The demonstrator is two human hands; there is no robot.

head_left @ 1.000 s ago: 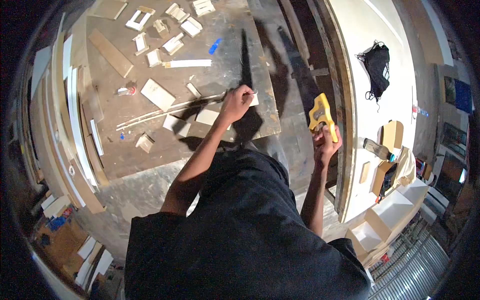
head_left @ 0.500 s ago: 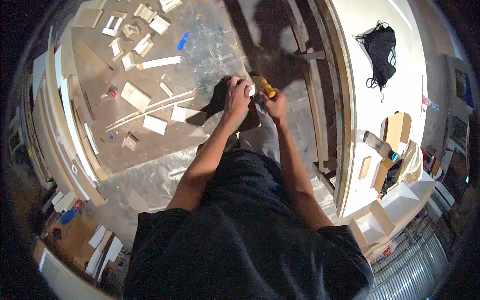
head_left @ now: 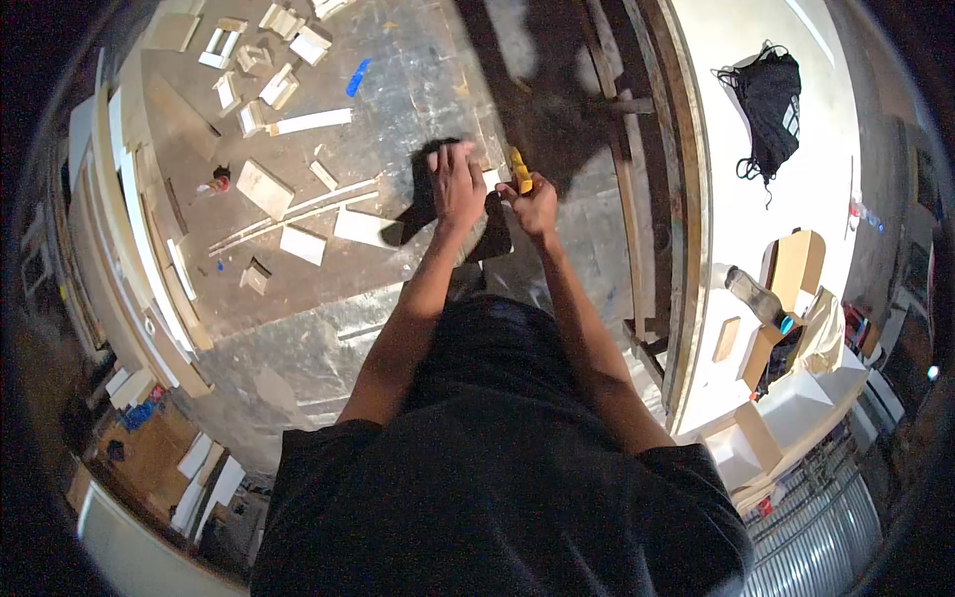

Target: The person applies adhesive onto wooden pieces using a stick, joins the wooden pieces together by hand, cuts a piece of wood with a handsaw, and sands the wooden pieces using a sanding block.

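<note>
My left hand (head_left: pixel 458 186) rests near the right edge of the brown board (head_left: pixel 398 90), its fingers spread and slightly blurred. A small white piece (head_left: pixel 490 179) shows just right of that hand, between my two hands. My right hand (head_left: pixel 534 206) is closed round the yellow handle of a saw (head_left: pixel 520 171); the saw's blade is hard to make out against the dark shadow. Left of my hands lie thin wooden strips (head_left: pixel 298 214) and flat pale pieces (head_left: pixel 364 227).
Several small wooden assemblies (head_left: pixel 280 87) and a blue strip (head_left: pixel 358 77) lie farther up the board. At right, a white-topped bench (head_left: pixel 746 219) bears a black cloth (head_left: pixel 766 111), a bottle (head_left: pixel 753 295) and cardboard. Long boards (head_left: pixel 149 239) line the left.
The saw in my right hand has moved left from beside the bench to the board's edge, next to my left hand. My left hand's fingers have opened from a pinch. The view has shifted right.
</note>
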